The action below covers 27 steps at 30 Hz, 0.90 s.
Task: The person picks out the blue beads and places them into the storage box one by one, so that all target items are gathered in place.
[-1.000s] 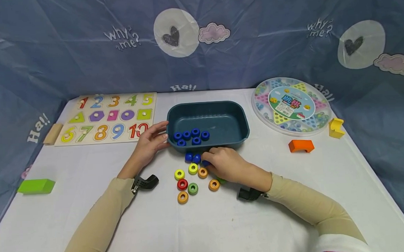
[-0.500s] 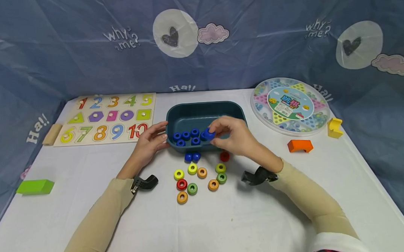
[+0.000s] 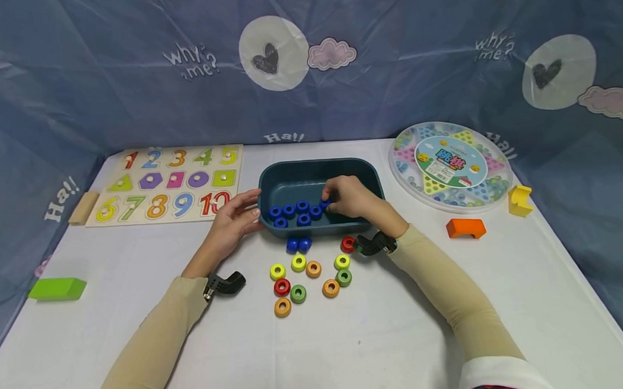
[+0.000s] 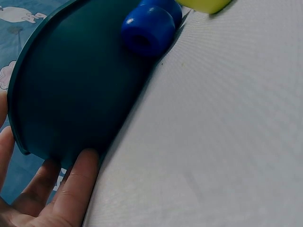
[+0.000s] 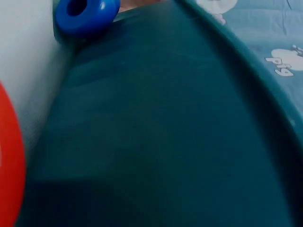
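Note:
A dark teal tray [image 3: 323, 229] holds several blue beads [image 3: 303, 206] with round holes, grouped at its front left. My right hand [image 3: 350, 197] reaches inside it, thumb and index finger pinching a blue bead [image 3: 325, 205] low beside the others. At the tray's left end, my left hand [image 3: 231, 221] rests its fairly straight fingertips against the outer wall; in the left wrist view the fingers [image 4: 78, 189] touch that wall from outside. Two more blue beads [image 3: 298, 245] lie on the cloth against the tray's front. The right wrist view shows mostly the tray's outside wall [image 5: 156, 118], not the fingertips.
Yellow, orange, green and red beads [image 3: 298, 294] lie scattered in front of the tray. A wooden number board [image 3: 165, 186] is at the back left, a round marble game box [image 3: 451, 165] at the back right. Orange [image 3: 466, 228], yellow [image 3: 520, 201] and green [image 3: 58, 289] blocks sit farther out.
My right hand has picked up a blue bead from in front of the tray, carried it over the front rim and lowered it inside. My left hand has stayed at the left end.

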Available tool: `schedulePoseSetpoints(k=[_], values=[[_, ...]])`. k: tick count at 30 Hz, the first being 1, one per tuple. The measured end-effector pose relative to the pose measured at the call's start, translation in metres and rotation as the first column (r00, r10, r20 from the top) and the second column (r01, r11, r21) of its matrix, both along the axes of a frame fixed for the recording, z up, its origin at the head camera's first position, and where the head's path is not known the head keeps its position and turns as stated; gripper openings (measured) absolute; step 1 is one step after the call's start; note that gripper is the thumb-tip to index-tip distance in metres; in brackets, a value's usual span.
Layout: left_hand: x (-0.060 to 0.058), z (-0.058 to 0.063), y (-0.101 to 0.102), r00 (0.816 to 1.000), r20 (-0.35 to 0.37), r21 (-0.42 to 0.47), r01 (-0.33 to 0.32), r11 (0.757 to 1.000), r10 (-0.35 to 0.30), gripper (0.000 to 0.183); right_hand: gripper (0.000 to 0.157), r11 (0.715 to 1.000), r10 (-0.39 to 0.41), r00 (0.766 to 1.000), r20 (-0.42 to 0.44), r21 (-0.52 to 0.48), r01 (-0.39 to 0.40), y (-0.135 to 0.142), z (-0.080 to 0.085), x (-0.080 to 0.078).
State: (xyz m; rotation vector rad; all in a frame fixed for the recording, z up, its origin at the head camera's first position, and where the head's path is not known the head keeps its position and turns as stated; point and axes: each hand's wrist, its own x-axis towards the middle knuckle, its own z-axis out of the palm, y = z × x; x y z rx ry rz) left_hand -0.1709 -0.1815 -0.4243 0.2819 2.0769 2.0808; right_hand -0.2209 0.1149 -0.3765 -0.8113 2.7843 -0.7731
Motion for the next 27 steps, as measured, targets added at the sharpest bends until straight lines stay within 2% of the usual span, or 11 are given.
schedulePoseSetpoints(k=[6,15,18,21,24,27], values=[[-0.001,0.002,0.000,1.000,-0.009,0.014,0.005,1.000,-0.005,0.052,0.027,1.000,0.014,0.997,0.072,0.018,-0.016,-0.003,0.002,0.000],[-0.002,0.001,0.000,1.000,-0.004,0.007,0.005,1.000,-0.005,0.052,0.028,1.000,0.024,0.997,0.076,-0.004,-0.024,0.000,-0.001,0.000],[-0.002,0.000,0.000,1.000,-0.001,0.003,0.001,1.000,-0.001,0.052,0.027,0.999,0.038,0.999,0.036,-0.016,-0.038,0.002,0.000,0.001],[-0.002,0.000,0.001,1.000,0.004,-0.005,0.000,1.000,0.000,0.051,0.025,0.995,0.064,0.997,-0.032,-0.076,-0.066,0.003,0.005,0.006],[-0.002,0.000,0.000,1.000,0.004,-0.010,0.000,1.000,0.000,0.050,0.023,0.977,0.111,0.987,-0.118,-0.169,-0.130,0.002,0.019,0.021],[-0.002,0.000,0.000,1.000,0.004,-0.006,0.001,1.000,-0.001,0.050,0.020,0.953,0.183,0.961,-0.208,-0.202,-0.225,-0.002,0.033,0.045]])
